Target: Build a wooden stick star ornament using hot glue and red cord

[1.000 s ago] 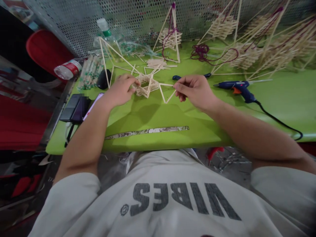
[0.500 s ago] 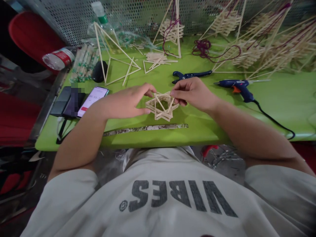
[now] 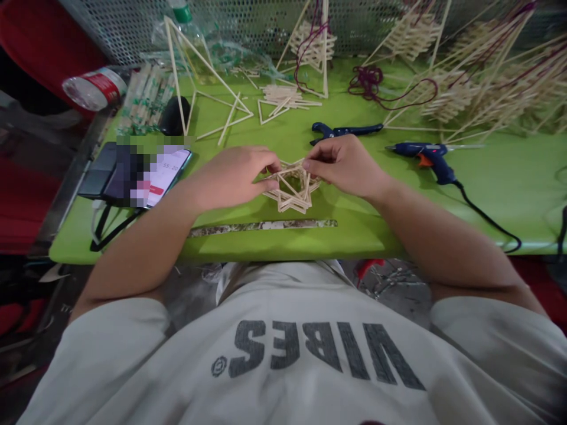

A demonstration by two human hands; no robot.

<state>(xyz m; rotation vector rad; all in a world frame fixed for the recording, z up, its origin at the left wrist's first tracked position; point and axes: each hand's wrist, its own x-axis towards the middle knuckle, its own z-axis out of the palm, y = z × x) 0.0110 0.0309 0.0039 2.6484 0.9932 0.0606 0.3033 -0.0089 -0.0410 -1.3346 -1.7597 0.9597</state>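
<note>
A star-shaped stack of thin wooden sticks [image 3: 295,203] rests on the green tabletop in front of me, with a hollow middle. At its left point, my left hand [image 3: 241,177] has thumb and forefinger closed on the sticks. From the upper right, my right hand [image 3: 343,162] pinches a corner of the top layer, the fingertips partly hiding the sticks there. Just behind the right hand lies a dark blue cutter tool [image 3: 348,130]. A flat, mottled strip [image 3: 266,225] lies between the star and the table's front edge.
A blue glue gun [image 3: 432,154] with its cord lies on the right. Stick frames [image 3: 208,65], loose sticks [image 3: 283,97] and purple string [image 3: 365,81] are at the back. A lit phone [image 3: 166,177] and a plastic bottle [image 3: 95,88] are on the left. Finished-looking stick lanterns [image 3: 452,94] crowd the back right.
My left thumb has moved up and inward onto the star's left point. The right hand stays at the upper right corner, its fingertips slightly shifted. The view has shifted a little.
</note>
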